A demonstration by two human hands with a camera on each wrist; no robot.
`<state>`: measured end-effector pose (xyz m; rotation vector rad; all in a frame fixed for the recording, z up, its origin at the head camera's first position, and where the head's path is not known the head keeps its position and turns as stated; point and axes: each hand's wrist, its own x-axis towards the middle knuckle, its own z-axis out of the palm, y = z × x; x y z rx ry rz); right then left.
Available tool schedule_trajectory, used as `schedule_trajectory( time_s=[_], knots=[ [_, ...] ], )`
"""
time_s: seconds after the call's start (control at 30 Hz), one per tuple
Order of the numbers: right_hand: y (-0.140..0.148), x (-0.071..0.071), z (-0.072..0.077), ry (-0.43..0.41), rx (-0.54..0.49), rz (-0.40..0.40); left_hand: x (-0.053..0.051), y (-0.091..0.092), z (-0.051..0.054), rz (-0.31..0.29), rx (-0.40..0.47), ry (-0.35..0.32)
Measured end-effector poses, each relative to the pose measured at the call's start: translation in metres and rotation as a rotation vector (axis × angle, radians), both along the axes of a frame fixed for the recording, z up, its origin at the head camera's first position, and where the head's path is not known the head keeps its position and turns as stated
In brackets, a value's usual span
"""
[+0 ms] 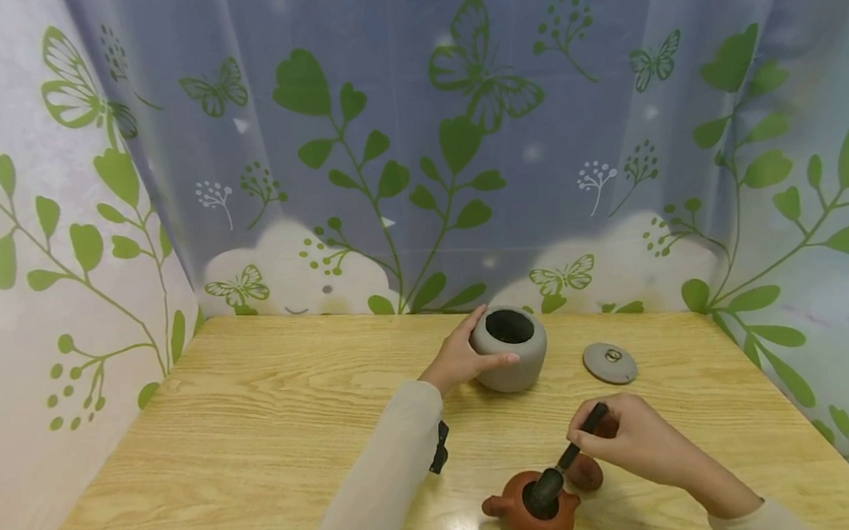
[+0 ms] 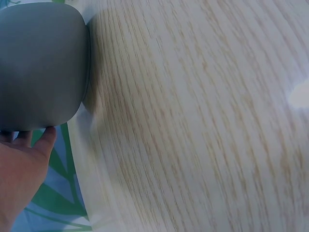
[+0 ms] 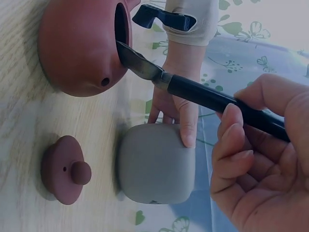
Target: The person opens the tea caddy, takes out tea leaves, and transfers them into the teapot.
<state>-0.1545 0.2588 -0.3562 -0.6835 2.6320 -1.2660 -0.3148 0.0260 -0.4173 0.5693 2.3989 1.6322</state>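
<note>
My left hand (image 1: 465,357) holds a round grey jar (image 1: 512,368) from its left side, thumb across the near wall. The jar's mouth is uncovered and dark inside. Between thumb and fingers, my right hand (image 1: 631,438) pinches the black handle of a metal scoop (image 3: 142,66). That scoop slants downward, its tip inside the mouth of a reddish-brown clay teapot (image 1: 525,528). What lies in the teapot is hidden. Beside the teapot, a matching knobbed lid (image 3: 63,169) rests on the table, partly behind my right hand in the head view.
The jar's grey lid (image 1: 606,365), with a small metal ring on top, lies right of the jar. Everything stands on a wood-grain table (image 1: 260,434). A patterned curtain (image 1: 403,138) closes off the back and sides. A black strap mount (image 1: 440,448) sits on my left wrist.
</note>
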Motion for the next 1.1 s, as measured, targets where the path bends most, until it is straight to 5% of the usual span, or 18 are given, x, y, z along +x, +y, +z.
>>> schedule_trajectory(
  time_s=[0.27,0.7,1.1],
  knots=[
    [-0.002,0.000,0.002,0.035,0.026,0.026,0.000,0.000,0.000,0.002,0.006,0.006],
    [0.006,-0.005,-0.001,-0.098,-0.011,-0.022,0.001,-0.001,0.001,-0.003,0.016,0.003],
    [0.019,-0.012,-0.005,-0.209,-0.191,-0.072,0.001,-0.001,0.001,-0.005,0.022,-0.008]
  ],
)
